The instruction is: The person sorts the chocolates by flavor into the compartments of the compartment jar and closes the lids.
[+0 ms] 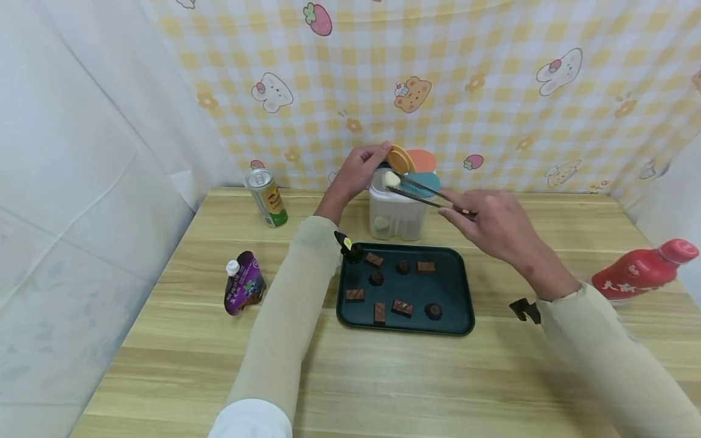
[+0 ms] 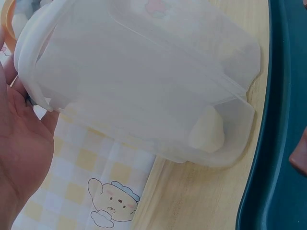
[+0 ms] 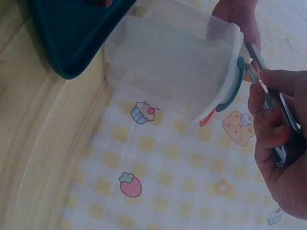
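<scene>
A clear plastic container (image 1: 402, 222) with several coloured flip lids stands behind the tray. My left hand (image 1: 358, 169) pinches the raised yellow lid (image 1: 401, 159) at its edge. With my right hand (image 1: 495, 222) I grip metal tongs (image 1: 414, 198), whose tips hold a white chunk (image 1: 391, 179) at the opening under that lid. Another white chunk (image 2: 208, 130) lies at the bottom of the container, seen through its wall. The teal lid (image 1: 427, 184) lies flat beneath the tongs, and an orange lid (image 1: 423, 160) shows beside the yellow one.
In front of the container sits a dark green tray (image 1: 424, 289) with several chocolates. A can (image 1: 268, 198) and a purple pouch (image 1: 244, 284) stand on the left, beside my left arm. A red bottle (image 1: 638, 274) is at the right, past my right wrist. A checked curtain (image 1: 339, 91) hangs behind the table.
</scene>
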Available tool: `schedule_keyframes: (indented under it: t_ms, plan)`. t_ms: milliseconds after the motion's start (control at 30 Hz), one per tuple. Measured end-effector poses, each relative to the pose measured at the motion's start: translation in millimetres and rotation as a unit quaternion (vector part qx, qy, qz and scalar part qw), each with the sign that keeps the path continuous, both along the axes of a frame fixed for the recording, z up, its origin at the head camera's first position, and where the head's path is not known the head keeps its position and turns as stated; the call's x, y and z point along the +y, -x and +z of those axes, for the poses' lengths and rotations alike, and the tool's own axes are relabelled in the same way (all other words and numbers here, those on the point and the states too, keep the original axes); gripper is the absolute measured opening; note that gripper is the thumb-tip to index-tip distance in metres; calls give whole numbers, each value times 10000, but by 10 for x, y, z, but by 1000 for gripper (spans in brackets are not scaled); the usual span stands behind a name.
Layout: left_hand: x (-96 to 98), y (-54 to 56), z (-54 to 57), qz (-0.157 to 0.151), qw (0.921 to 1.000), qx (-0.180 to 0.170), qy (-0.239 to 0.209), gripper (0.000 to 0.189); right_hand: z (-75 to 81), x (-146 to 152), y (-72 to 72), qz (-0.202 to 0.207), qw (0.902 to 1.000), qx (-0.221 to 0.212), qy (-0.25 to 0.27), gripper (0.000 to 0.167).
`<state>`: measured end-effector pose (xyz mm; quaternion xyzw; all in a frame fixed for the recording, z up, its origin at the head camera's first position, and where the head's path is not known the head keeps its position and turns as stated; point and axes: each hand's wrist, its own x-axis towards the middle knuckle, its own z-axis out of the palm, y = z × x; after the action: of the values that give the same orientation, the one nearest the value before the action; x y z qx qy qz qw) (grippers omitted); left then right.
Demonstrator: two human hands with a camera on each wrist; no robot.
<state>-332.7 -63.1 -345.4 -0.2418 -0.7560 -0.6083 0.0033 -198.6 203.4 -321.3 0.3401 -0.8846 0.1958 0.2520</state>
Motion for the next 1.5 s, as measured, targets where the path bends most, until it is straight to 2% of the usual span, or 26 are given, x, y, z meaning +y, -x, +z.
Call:
schedule_keyframes:
  t_ms: [533,867,1000,1233,1367,1500]
  plan:
    - [2,11,-7,-33,10000,44,-17,49,-21,-20,41,-122,9991,-411,65,34]
    - [-1,19,-17,-16,9999,98,-26,50,-4,-24,29,-135,9987,-482,92,34]
    - [-1,10,-6,21,10000,68,11,50,33,-2,-35,-227,9974,-664,135,35]
    - [2,-2,18,103,9999,43,52,49,74,127,-247,-331,9959,-834,100,36]
    - [6,4,17,96,9999,17,41,48,19,252,-355,-96,9956,-910,180,36]
    - [12,7,7,110,9999,-25,26,48,-109,405,-446,77,9922,-1224,207,35]
